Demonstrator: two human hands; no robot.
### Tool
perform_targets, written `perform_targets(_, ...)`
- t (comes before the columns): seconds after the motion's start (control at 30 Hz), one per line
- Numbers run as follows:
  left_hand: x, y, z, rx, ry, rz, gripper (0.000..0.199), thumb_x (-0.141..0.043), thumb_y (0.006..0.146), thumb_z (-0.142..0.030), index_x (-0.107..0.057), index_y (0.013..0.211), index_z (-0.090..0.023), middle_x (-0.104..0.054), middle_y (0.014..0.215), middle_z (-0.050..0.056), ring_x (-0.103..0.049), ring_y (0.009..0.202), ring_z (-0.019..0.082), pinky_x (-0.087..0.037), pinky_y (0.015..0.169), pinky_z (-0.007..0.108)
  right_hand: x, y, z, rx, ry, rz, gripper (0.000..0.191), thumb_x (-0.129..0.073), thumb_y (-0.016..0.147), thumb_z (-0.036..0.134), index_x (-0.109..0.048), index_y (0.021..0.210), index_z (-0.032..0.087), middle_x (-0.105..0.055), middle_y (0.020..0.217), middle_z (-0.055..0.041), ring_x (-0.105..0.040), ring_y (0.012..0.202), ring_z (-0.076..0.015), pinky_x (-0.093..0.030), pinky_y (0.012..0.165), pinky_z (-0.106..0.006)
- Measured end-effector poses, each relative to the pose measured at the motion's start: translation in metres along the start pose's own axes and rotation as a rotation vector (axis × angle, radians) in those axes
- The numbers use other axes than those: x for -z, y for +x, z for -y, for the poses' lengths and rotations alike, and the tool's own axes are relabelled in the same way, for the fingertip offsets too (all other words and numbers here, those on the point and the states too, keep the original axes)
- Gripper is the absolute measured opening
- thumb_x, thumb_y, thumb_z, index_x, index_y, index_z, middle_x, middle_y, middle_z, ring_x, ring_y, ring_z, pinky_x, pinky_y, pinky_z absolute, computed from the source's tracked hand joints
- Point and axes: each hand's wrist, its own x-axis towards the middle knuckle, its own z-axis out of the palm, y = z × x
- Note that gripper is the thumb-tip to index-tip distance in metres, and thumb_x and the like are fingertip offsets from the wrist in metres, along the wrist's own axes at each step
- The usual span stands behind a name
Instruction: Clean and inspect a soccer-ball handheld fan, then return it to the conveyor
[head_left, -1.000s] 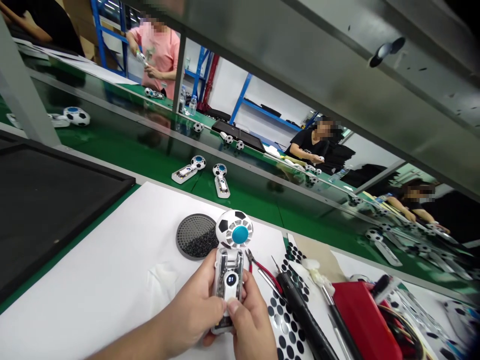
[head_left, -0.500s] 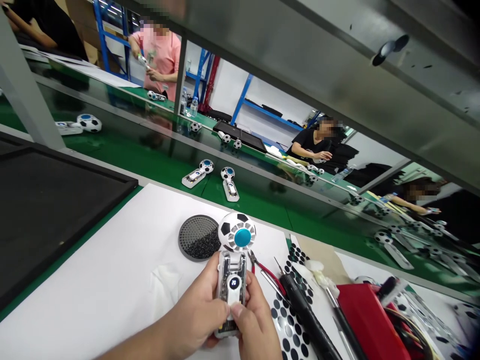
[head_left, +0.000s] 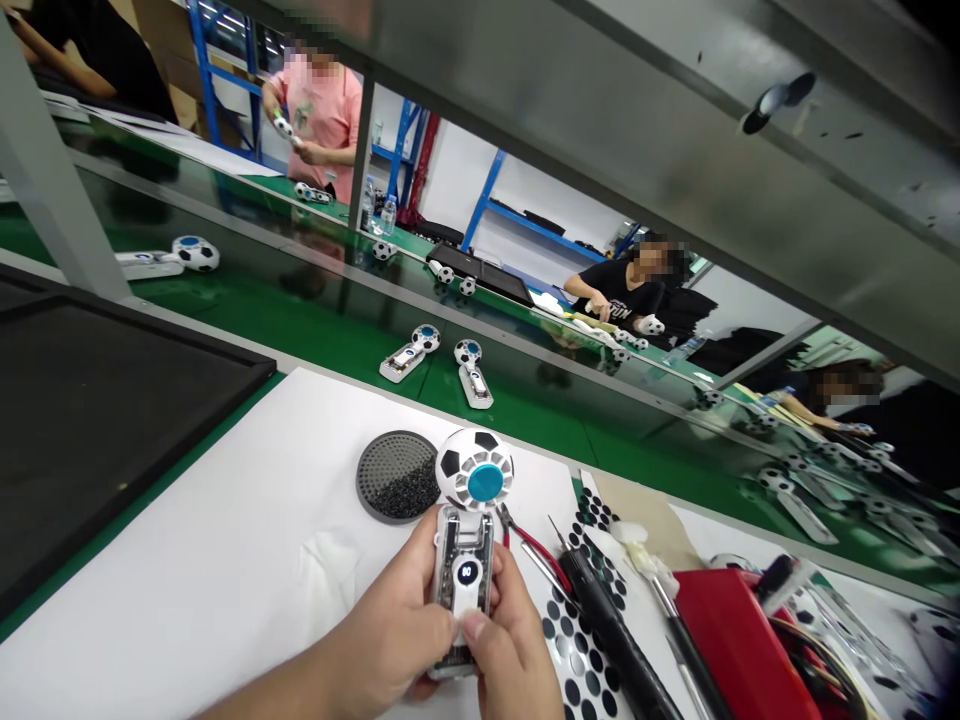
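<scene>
Both my hands hold a handheld fan with a football-patterned head, a teal hub and a clear body. My left hand grips the body from the left. My right hand wraps its lower right side, with the thumb across the front. A small round display on the body shows lit digits. My fingers hide the fan's lower end.
A grey perforated disc with black granules sits just left of the fan head on a white sheet. Red-handled cutters, a black-dotted sticker sheet, a black tool and a red box lie right. Several fans ride a green conveyor.
The digits on the fan's display have changed. The fan stands slightly more upright in my hands. The fans on the conveyor have moved to the right.
</scene>
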Motion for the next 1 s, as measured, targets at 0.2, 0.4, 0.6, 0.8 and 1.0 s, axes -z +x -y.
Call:
perform_targets(0.2, 0.004, 0.002, 0.006, -0.004, -0.041, -0.021, 0.053, -0.057, 0.072, -0.019, -0.042, 0.123, -0.025, -0.060, 0.102, 0.005, -0.048, 0.053, 0.008, -0.033, 0.040, 0.019, -0.016, -0.006, 0.011, -0.003, 0.119, -0.075, 0.061, -0.064, 0.064, 0.025, -0.056, 0.125, 0.021, -0.071, 0.110, -0.0065, -0.066, 0.097, -0.0264, -0.054, 0.084, -0.035)
perform_targets(0.4, 0.007, 0.004, 0.008, -0.003, -0.132, -0.033, 0.055, -0.055, 0.070, -0.016, -0.045, 0.123, -0.025, -0.061, 0.103, 0.006, -0.050, 0.052, 0.009, -0.030, 0.037, 0.017, -0.012, -0.005, 0.006, -0.010, 0.062, 0.001, 0.069, -0.064, 0.069, 0.024, -0.045, 0.135, 0.022, -0.068, 0.113, -0.0090, -0.067, 0.093, -0.0258, -0.058, 0.070, -0.034)
perform_targets(0.6, 0.006, 0.004, 0.008, -0.037, -0.244, -0.055, 0.056, -0.057, 0.072, -0.015, -0.046, 0.126, -0.024, -0.060, 0.099, 0.006, -0.059, 0.064, 0.015, -0.032, 0.037, 0.017, -0.009, -0.001, -0.008, 0.035, 0.029, 0.030, 0.071, -0.067, 0.076, 0.038, -0.040, 0.139, 0.020, -0.064, 0.126, -0.0133, -0.065, 0.106, -0.0290, -0.054, 0.090, -0.041)
perform_targets(0.8, -0.001, 0.004, 0.004, -0.169, -0.243, -0.195, 0.042, -0.051, 0.093, -0.021, -0.044, 0.134, -0.027, -0.063, 0.110, 0.005, -0.063, 0.094, 0.020, -0.052, 0.080, 0.030, -0.015, -0.004, -0.023, 0.273, -0.431, -0.245, 0.075, -0.070, 0.075, 0.045, -0.046, 0.143, 0.025, -0.054, 0.143, -0.0101, -0.052, 0.128, -0.0339, -0.043, 0.105, -0.043)
perform_targets(1.0, -0.003, 0.001, 0.004, -0.344, 0.140, -0.120, 0.068, -0.050, 0.097, -0.040, -0.015, 0.153, -0.022, -0.026, 0.158, 0.012, -0.023, 0.145, 0.028, -0.016, 0.120, 0.043, 0.003, 0.025, 0.043, 0.313, -0.793, -0.113, 0.043, -0.059, 0.084, 0.052, -0.065, 0.115, 0.022, -0.072, 0.086, -0.0073, -0.066, 0.075, -0.0273, -0.052, 0.069, -0.037)
